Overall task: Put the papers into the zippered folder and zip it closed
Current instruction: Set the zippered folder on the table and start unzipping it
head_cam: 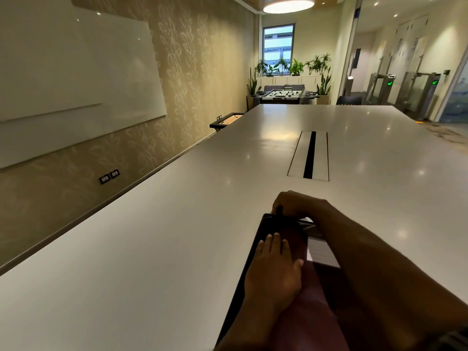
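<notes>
A dark maroon zippered folder (293, 239) with black edging lies on the white table (152, 249) in front of me. My left hand (274, 269) presses flat on its cover near the left edge, fingers together. My right hand (296, 205) is at the folder's far left corner, fingers pinched on the black zipper pull (279, 211). A pale sheet of paper (320, 252) shows through an opening on the folder's right side, partly under my right forearm.
A long cable slot panel (310, 155) is set into the tabletop beyond the folder. A whiteboard (76, 72) hangs on the left wall. A foosball table (286, 93) and plants stand at the far end.
</notes>
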`<state>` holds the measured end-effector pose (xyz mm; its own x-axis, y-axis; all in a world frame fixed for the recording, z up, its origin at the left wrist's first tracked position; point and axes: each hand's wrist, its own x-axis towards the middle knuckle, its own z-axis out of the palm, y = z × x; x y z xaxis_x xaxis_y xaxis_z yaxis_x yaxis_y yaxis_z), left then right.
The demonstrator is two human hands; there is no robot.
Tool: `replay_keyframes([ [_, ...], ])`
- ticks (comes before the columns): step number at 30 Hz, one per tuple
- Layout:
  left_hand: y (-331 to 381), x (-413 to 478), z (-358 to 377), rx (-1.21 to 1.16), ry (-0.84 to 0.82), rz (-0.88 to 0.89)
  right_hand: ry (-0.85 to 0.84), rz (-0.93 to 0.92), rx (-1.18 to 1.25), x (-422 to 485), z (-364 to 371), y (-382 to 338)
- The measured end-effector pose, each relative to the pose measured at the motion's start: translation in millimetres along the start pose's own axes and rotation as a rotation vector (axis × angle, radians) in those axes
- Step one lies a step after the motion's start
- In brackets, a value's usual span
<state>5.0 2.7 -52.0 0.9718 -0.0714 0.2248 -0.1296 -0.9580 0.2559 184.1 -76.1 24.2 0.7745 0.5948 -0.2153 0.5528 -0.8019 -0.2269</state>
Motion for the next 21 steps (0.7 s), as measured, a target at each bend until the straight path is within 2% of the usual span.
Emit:
replay_keyframes([
  [10,-1,1,1,-0.008,0.016,0.003,0.054,-0.142,-0.117,4,-1,18],
  [21,-1,2,0,0.003,0.015,-0.007,0.082,-0.039,-0.143,-43,-10,70],
])
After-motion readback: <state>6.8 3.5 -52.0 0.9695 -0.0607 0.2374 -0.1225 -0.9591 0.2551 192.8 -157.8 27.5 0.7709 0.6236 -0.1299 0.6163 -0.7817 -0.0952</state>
